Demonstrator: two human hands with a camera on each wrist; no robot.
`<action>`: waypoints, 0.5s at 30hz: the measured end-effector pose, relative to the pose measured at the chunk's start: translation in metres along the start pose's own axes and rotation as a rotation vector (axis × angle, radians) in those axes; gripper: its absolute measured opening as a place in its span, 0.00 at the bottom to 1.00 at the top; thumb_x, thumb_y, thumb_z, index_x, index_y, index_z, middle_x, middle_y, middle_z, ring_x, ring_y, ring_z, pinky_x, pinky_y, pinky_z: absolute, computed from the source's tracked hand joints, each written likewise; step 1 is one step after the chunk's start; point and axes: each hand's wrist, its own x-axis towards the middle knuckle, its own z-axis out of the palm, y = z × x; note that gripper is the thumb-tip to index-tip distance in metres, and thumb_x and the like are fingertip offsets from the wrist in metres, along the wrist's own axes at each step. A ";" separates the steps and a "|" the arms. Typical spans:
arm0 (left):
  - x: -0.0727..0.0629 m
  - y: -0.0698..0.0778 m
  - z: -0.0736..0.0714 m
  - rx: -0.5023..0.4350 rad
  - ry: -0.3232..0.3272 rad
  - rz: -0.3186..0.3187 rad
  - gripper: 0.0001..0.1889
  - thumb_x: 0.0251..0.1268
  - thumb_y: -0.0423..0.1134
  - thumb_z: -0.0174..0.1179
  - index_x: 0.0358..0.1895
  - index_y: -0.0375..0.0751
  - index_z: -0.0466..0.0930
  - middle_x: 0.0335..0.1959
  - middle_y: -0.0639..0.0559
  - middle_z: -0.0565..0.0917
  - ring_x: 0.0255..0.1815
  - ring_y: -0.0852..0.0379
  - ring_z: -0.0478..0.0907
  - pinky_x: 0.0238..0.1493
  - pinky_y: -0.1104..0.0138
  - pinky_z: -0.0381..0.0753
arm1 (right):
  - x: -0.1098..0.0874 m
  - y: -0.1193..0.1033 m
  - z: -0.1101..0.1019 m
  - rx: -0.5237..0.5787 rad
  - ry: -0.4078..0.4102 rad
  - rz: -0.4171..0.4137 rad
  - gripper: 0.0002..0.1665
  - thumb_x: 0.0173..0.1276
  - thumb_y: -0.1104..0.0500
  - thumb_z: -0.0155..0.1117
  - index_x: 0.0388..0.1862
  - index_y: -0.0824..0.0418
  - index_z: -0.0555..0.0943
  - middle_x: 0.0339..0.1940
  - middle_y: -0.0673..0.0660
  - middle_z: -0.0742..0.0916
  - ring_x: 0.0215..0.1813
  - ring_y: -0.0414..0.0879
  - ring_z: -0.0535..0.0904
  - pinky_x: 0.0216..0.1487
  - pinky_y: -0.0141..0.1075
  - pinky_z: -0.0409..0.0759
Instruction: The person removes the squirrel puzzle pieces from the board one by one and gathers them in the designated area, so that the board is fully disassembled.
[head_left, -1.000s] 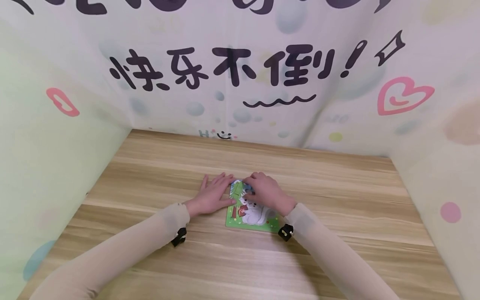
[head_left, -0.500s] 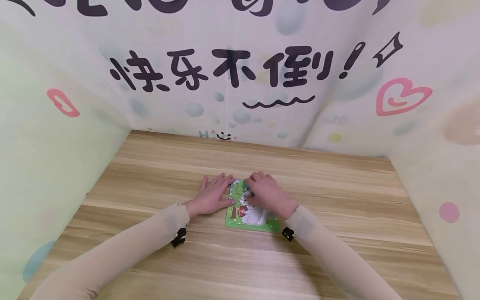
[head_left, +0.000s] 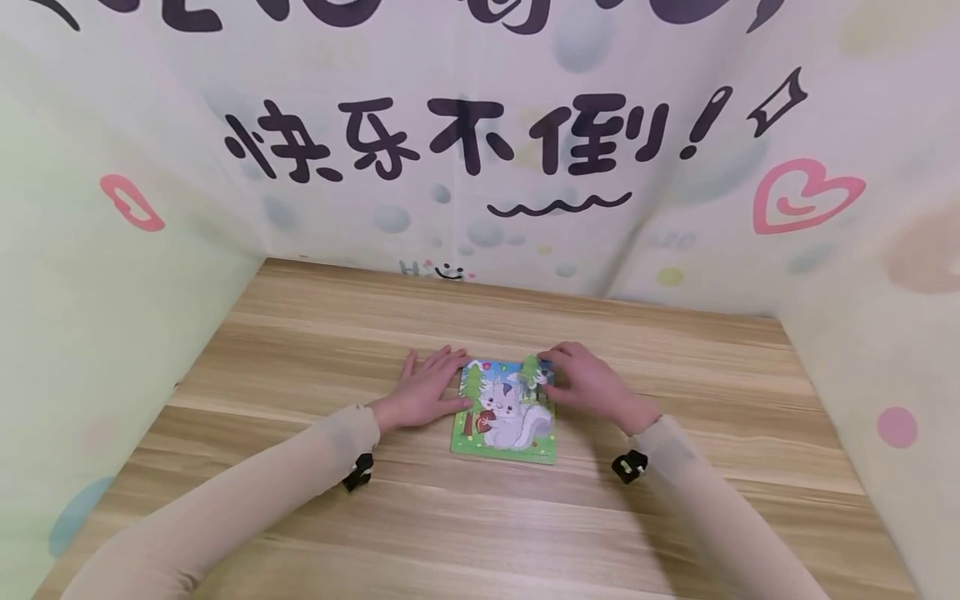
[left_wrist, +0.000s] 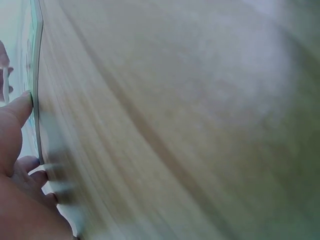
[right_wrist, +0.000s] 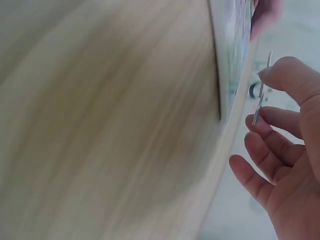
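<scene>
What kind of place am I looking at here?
Probably a small play or demonstration booth, though I can't be certain: a wood-grain table, pale decorated hangings on three sides, and a squirrel picture puzzle.

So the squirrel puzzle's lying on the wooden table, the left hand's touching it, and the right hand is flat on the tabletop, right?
Not quite: the right hand isn't flat on the tabletop; the right wrist view shows it raised, pinching a thin puzzle part. The rest is right.

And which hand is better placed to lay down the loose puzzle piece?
Probably the right hand: it pinches the piece at the far right of the puzzle; the left hand touches its left edge.
</scene>
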 end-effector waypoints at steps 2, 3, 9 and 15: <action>0.000 0.000 0.000 -0.001 -0.001 -0.003 0.42 0.74 0.56 0.63 0.82 0.43 0.57 0.85 0.41 0.55 0.86 0.39 0.45 0.78 0.31 0.28 | -0.007 0.009 -0.003 -0.003 0.014 0.004 0.30 0.66 0.58 0.74 0.64 0.70 0.80 0.57 0.65 0.85 0.60 0.61 0.80 0.64 0.54 0.81; 0.001 0.000 0.001 0.001 0.000 -0.003 0.42 0.74 0.56 0.63 0.82 0.43 0.57 0.85 0.41 0.55 0.86 0.39 0.45 0.78 0.31 0.28 | -0.011 0.013 -0.005 -0.001 0.018 0.007 0.30 0.66 0.59 0.74 0.64 0.70 0.80 0.57 0.65 0.85 0.60 0.61 0.80 0.63 0.55 0.81; 0.002 -0.003 0.002 0.011 0.004 0.000 0.42 0.73 0.57 0.62 0.83 0.44 0.57 0.85 0.41 0.55 0.86 0.39 0.45 0.78 0.31 0.29 | -0.030 0.037 -0.013 -0.022 0.024 0.011 0.28 0.65 0.63 0.73 0.62 0.72 0.80 0.54 0.67 0.85 0.56 0.61 0.81 0.59 0.56 0.83; 0.002 -0.004 0.002 0.005 0.002 0.006 0.42 0.73 0.57 0.63 0.82 0.43 0.57 0.85 0.41 0.55 0.86 0.38 0.45 0.78 0.31 0.28 | -0.045 0.055 -0.018 -0.052 0.006 0.040 0.28 0.64 0.64 0.74 0.62 0.73 0.80 0.53 0.67 0.84 0.55 0.62 0.81 0.59 0.56 0.83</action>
